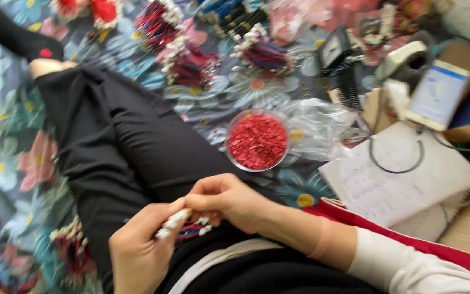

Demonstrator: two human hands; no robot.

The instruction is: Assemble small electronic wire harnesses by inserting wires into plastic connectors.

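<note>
over the lap, the left hand grips a small bundle of thin red and blue wires with white plastic connectors, and the right hand pinches one connector at its top. several finished-looking wire bundles lie on the floral bedsheet; the round clear dish of red plastic pieces is full, so much seems left.
</note>
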